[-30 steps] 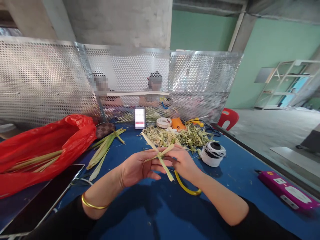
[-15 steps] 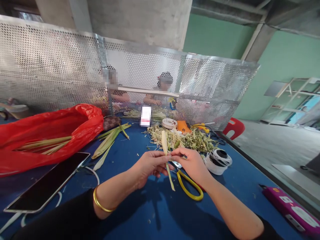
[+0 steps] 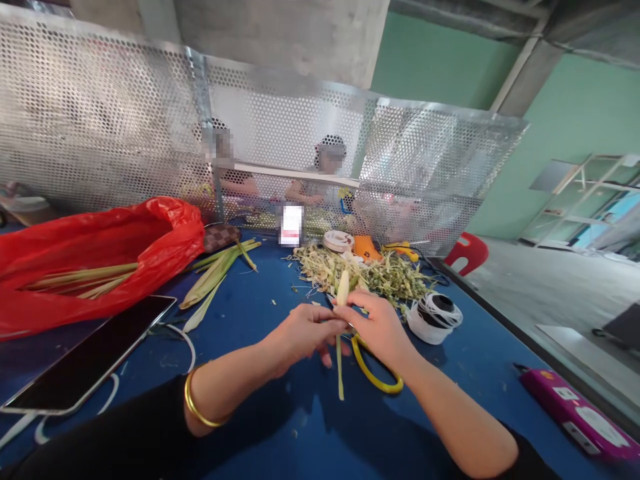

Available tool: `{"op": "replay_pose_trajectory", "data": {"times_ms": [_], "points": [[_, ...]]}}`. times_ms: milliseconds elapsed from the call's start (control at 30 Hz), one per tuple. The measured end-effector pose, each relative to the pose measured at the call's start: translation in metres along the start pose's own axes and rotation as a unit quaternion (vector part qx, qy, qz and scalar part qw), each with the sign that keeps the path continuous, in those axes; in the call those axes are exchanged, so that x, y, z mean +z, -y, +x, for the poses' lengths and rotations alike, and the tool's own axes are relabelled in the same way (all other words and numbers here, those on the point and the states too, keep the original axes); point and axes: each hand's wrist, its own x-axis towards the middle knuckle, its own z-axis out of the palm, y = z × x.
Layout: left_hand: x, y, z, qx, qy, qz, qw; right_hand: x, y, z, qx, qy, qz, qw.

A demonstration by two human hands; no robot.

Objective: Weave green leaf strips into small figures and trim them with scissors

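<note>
Above the blue table, my left hand [image 3: 305, 333] and my right hand [image 3: 373, 317] meet around a pale, folded strip that looks like corn husk [image 3: 343, 287]. Its broad cream end points up and away from me, while a thin stem hangs below the fingers. Both thumbs and forefingers pinch its middle, and the fingers cover that part. Yellow-handled scissors [image 3: 379, 375] lie just under my right hand, their blades partly hidden. Right of that hand stands a reel of white cord [image 3: 434, 319]. Behind the hands spreads a heap of shredded green and cream plant scraps [image 3: 395, 279].
To the left are an open red plastic bag [image 3: 170, 233] of long leaves, loose husk leaves [image 3: 213, 277] and a tablet [image 3: 95, 353] with a white cable. A phone [image 3: 291, 223] leans by the perforated metal screen [image 3: 285, 127], people behind it. A purple box [image 3: 575, 410] lies right.
The husk strip has turned more upright and shifted slightly right. My right fingers have moved up over its broad end. The whole view has moved slightly.
</note>
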Motion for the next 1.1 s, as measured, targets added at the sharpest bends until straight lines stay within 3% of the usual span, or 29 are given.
{"op": "replay_pose_trajectory", "data": {"times_ms": [167, 267, 400, 500, 600, 733, 833, 933, 1100], "points": [[0.004, 0.002, -0.001, 0.006, 0.024, 0.024, 0.999, 0.009, -0.004, -0.002, 0.101, -0.042, 0.099, 0.989], [0.001, 0.003, 0.000, -0.003, 0.025, 0.021, 0.999, 0.005, -0.006, -0.001, 0.093, -0.063, 0.122, 0.986], [-0.002, 0.006, 0.002, -0.065, 0.009, -0.068, 0.996, -0.005, 0.002, -0.001, 0.063, -0.130, 0.113, 0.983], [-0.002, 0.007, 0.003, -0.079, -0.014, -0.114, 0.990, -0.007, 0.012, -0.006, 0.005, -0.171, 0.094, 0.981], [-0.001, 0.005, 0.001, -0.072, -0.040, -0.129, 0.988, -0.002, 0.021, -0.013, -0.106, -0.184, 0.018, 0.977], [0.000, 0.001, -0.002, -0.061, -0.078, -0.144, 0.985, 0.007, 0.026, -0.023, -0.240, -0.146, -0.107, 0.954], [-0.001, -0.001, -0.002, -0.042, -0.090, -0.181, 0.978, 0.013, 0.023, -0.026, -0.322, -0.111, -0.212, 0.916], [-0.004, 0.000, -0.001, -0.032, -0.069, -0.251, 0.965, 0.018, 0.018, -0.025, -0.342, -0.113, -0.295, 0.885], [-0.010, -0.001, 0.002, -0.062, -0.053, -0.367, 0.927, 0.021, 0.013, -0.023, -0.323, -0.138, -0.342, 0.872]]}}
